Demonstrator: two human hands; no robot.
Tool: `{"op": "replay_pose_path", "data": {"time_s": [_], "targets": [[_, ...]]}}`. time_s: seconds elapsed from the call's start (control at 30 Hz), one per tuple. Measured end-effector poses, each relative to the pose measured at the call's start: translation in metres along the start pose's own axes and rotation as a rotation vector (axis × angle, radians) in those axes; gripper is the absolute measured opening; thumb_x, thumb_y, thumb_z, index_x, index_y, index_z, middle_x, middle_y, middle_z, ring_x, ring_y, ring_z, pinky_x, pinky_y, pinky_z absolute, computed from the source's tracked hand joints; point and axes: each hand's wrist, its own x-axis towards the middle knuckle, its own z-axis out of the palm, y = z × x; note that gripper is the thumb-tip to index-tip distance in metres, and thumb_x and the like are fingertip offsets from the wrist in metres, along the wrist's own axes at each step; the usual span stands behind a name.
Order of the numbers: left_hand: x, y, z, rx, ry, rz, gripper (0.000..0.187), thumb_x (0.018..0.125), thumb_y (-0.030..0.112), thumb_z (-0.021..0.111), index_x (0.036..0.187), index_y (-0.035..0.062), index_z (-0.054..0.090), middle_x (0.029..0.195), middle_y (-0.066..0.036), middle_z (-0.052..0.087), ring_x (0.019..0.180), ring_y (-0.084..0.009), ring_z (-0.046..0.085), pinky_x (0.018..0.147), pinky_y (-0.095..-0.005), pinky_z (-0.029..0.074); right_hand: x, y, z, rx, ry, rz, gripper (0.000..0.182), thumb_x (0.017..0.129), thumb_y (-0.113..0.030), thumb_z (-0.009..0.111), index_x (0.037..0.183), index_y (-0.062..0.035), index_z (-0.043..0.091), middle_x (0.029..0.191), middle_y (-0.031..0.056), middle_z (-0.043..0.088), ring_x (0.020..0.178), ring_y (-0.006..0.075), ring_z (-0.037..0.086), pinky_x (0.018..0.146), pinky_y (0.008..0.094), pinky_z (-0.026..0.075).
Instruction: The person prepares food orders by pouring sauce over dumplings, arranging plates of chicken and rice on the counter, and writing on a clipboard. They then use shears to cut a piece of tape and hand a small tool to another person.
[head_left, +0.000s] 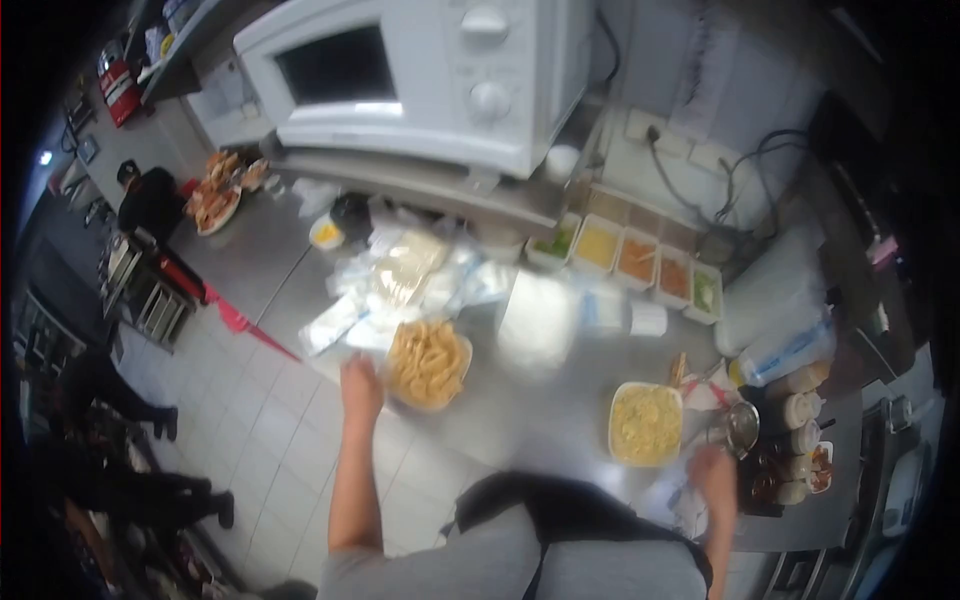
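The left hand (361,382) is beside a tub (469,353) of tan strips (427,362), the right hand (711,472) is near a bowl (645,464) of yellow food (646,423), and I can't tell what either grips.

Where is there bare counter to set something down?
The grey steel counter is bare between the white tub of brown strips and the squarish white tub of yellow food, before the blurred white bundle. Crowded: clear plastic packages beyond the strips, and white-topped bottles past the right hand.
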Motion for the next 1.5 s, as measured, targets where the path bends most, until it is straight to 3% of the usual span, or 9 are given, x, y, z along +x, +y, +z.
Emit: {"op": "replay_pose_path", "data": {"time_s": [0.1,0.17,0.2,0.37,0.47,0.83,0.93,1.3,1.5], "targets": [[-0.007,-0.036,0.016,-0.256,-0.384,-0.167,0.048,0.096,0.034,0.034,0.104,-0.0083,0.056,0.103,-0.032,0.057,0.102,-0.0464,0.052,0.089,-0.0473,0.041,0.011,0.011,0.045,0.273,-0.233,0.238,0.024,0.091,-0.014,0.043,0.095,0.0052,0.055,0.071,0.0195,0.063,0.057,0.0260,0.065,0.052,0.0354,0.051],[-0.015,-0.017,0.009,-0.749,-0.488,-0.463,0.045,0.097,0.033,0.033,0.100,-0.0063,0.056,0.085,-0.019,0.064,0.080,-0.0313,0.064,0.068,-0.0379,0.051,0.015,0.010,0.057,0.713,-0.277,0.384,0.030,0.092,-0.012,0.039,0.118,0.0018,0.045,0.081,0.0195,0.064,0.065,0.0272,0.066,0.058,0.0360,0.055],[-0.018,-0.048,0.034,-0.699,-0.389,-0.281,0.042,0.097,0.030,0.033,0.098,-0.0053,0.056,0.080,-0.014,0.062,0.069,-0.0229,0.064,0.059,-0.0310,0.050,0.012,0.013,0.060,0.748,-0.210,0.377,0.030,0.092,-0.012,0.039,0.118,0.0018,0.045,0.081,0.0195,0.064,0.065,0.0272,0.066,0.058,0.0360,0.055],[-0.022,-0.045,0.037,-0.355,-0.225,0.007,0.033,0.094,0.020,0.038,0.097,-0.0067,0.056,0.082,-0.021,0.062,0.076,-0.0323,0.060,0.070,-0.0401,0.046,0.005,0.012,0.074,1.252,-0.296,0.383,0.050,0.090,-0.005,0.037,0.138,-0.0089,0.023,0.098,0.0222,0.062,0.077,0.0288,0.067,0.065,0.0374,0.057],[-0.033,-0.009,0.009,-0.364,-0.484,-0.242,0.060,0.095,0.044,0.037,0.122,-0.0101,0.045,0.119,-0.030,0.051,0.109,-0.0404,0.051,0.092,-0.0432,0.042,0.001,0.010,0.090,1.396,-0.244,0.318,0.056,0.085,-0.001,0.038,0.138,-0.0102,0.022,0.098,0.0225,0.062,0.072,0.0289,0.067,0.061,0.0369,0.057],[-0.042,0.116,-0.027,-0.505,-0.682,-0.016,0.048,0.094,0.038,0.045,0.116,-0.0050,0.049,0.098,-0.020,0.060,0.089,-0.0263,0.060,0.072,-0.0356,0.049,-0.060,-0.012,0.091,1.375,0.065,0.377,0.057,0.077,0.001,0.043,0.133,-0.0051,0.036,0.084,0.0167,0.064,0.051,0.0201,0.062,0.041,0.0260,0.049],[-0.066,0.164,-0.024,-0.561,-0.656,0.045,0.038,0.093,0.029,0.043,0.109,-0.0045,0.053,0.089,-0.019,0.061,0.082,-0.0251,0.060,0.070,-0.0356,0.048,-0.103,-0.018,0.061,1.303,0.236,0.354,0.041,0.086,-0.019,0.051,0.125,-0.0047,0.048,0.096,0.0167,0.064,0.070,0.0219,0.063,0.056,0.0337,0.053],[-0.231,0.339,0.012,-0.796,-0.918,0.185,0.031,0.094,0.022,0.040,0.108,-0.0017,0.055,0.085,-0.019,0.063,0.077,-0.0248,0.060,0.072,-0.0340,0.047,-0.292,0.155,-0.037,1.345,0.134,0.454,0.052,0.081,-0.025,0.060,0.127,-0.0078,0.046,0.098,0.0077,0.063,0.061,0.0122,0.056,0.046,0.0222,0.042],[-0.309,0.422,0.024,-0.917,-1.128,0.300,0.033,0.094,0.022,0.039,0.110,-0.0027,0.054,0.088,-0.020,0.063,0.084,-0.0288,0.061,0.078,-0.0372,0.046,-0.349,0.229,-0.083,1.318,0.483,0.403,0.042,0.082,-0.005,0.046,0.124,-0.0005,0.045,0.083,0.0149,0.064,0.051,0.0185,0.060,0.041,0.0258,0.046]]}}
